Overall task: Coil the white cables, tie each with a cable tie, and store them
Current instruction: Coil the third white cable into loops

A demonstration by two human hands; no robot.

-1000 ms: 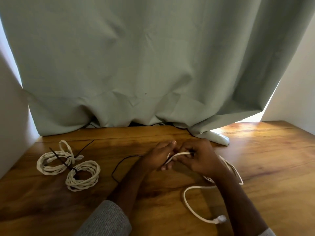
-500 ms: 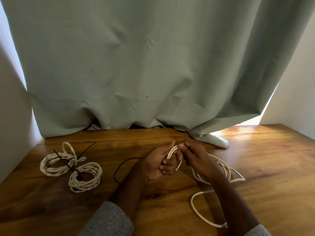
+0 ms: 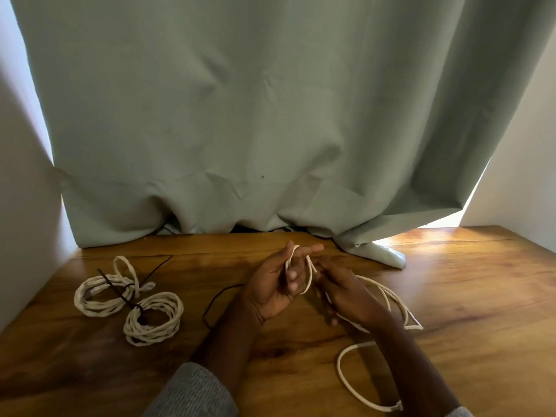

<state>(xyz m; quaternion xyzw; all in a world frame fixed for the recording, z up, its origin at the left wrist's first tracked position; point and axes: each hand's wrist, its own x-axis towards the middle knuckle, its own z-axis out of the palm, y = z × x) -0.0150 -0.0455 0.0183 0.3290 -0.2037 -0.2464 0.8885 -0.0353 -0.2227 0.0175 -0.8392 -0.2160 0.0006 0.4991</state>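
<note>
White cable [image 3: 310,273], seen looped over the raised forefinger of the left hand [image 3: 270,293] at centre frame. Held there palm-up, thumb and forefinger stretched, lower fingers curled inward under the loop. Met just to the right by the right hand [image 3: 346,293], fingers loosely bent, fingertips [image 3: 320,267] at a strand of the loop. Blurred there, so could not tell whether pinched or only touched.

Trailed from behind the right hand in several slack strands toward the right. Lay on the wooden table [image 3: 481,326], then curved back in one wide open bend toward the lower right of the frame. Ended in a small plug [image 3: 397,406] near the bottom edge, beside the right forearm.

Showed a grey knitted sleeve [image 3: 195,392] on the left arm, at the bottom of the frame.

Left of the hands, on the bare wood: a thin black cord [image 3: 215,299], curved, lying loose near the left wrist. Farther left, well apart from the hands: two finished coils of white cable, first coil [image 3: 90,299] and second coil [image 3: 156,329], touching each other. Crossed by a black cable tie [image 3: 115,288] with a long tail pointing to the upper left.

Behind everything, filling the upper frame: a pale green curtain [image 3: 270,115], its hem resting on the far edge of the table. Flanked by white walls and by slivers of daylight at left and right.
</note>
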